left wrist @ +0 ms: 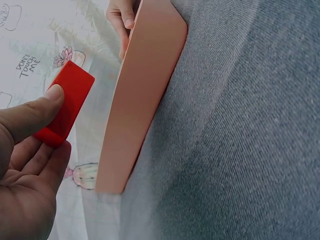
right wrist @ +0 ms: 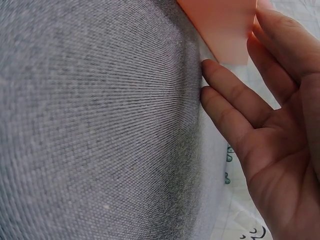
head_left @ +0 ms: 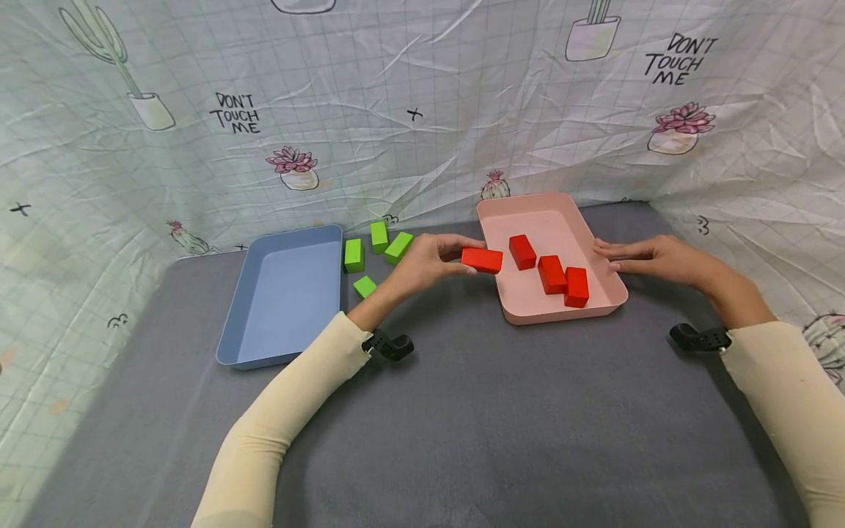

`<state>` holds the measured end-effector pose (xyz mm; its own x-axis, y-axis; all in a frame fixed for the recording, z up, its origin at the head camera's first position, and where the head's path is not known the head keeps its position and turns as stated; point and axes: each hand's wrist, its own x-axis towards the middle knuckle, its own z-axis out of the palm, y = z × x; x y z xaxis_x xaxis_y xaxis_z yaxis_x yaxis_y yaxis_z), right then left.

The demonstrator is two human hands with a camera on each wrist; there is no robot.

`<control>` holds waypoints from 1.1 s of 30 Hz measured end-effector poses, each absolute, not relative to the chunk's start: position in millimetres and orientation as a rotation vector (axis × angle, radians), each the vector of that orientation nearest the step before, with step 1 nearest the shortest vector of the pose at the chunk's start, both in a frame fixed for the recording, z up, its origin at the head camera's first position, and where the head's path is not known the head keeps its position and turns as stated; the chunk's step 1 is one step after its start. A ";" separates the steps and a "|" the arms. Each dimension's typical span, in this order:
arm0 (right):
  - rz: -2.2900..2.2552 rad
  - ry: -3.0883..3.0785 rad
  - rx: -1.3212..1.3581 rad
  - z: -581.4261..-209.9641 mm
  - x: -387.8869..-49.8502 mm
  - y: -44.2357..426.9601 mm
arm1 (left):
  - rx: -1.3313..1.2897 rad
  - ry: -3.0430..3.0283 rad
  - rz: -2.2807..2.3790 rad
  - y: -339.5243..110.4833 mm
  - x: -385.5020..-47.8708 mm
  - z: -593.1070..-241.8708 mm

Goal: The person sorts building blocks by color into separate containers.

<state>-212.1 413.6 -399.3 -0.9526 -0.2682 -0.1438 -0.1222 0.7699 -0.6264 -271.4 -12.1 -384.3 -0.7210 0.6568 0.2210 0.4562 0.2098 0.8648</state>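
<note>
Nearest: your beige sleeves [head_left: 290, 396] over grey surface [head_left: 475, 433], blue tray [head_left: 284, 301] at left. Your left hand [head_left: 429, 262]: thumb and fingers clamped on held red block [head_left: 482, 260], overlapping left rim of pink tray [head_left: 560, 316] in head view. Your right hand [head_left: 650, 260]: fingers extended, touching tray's right wall. Inside: three red blocks [head_left: 523, 252]. Beside blue tray: four green blocks [head_left: 354, 255]. Behind: printed cloth [head_left: 370, 88]

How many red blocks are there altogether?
4: a held block in the left hand; in the pink tray, a rear block, a middle block and a front block.
</note>
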 end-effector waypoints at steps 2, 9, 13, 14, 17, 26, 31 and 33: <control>-0.936 2.750 -0.319 -399.3 -211.6 413.5 | 1.072 2.282 1.524 -10.4 -271.3 -384.9; -0.930 2.758 -0.336 -400.0 -212.2 413.7 | 1.093 2.298 1.495 -5.7 -269.7 -384.8; -0.936 2.754 -0.325 -400.2 -212.5 414.3 | 1.109 2.307 1.483 -4.1 -269.1 -382.9; -0.939 2.755 -0.326 -400.3 -212.4 414.4 | 1.111 2.307 1.482 -3.8 -268.9 -382.5; -0.940 2.759 -0.331 -400.8 -212.1 414.3 | 1.118 2.308 1.481 -3.2 -268.4 -381.6; -0.929 2.757 -0.325 -400.4 -211.7 413.0 | 1.113 2.281 1.485 -2.1 -266.6 -381.2; -0.926 2.768 -0.331 -400.6 -211.5 413.0 | 1.104 2.292 1.483 -1.0 -266.2 -380.7; -0.925 2.773 -0.340 -400.5 -211.2 413.4 | 1.104 2.295 1.487 -0.5 -266.3 -379.9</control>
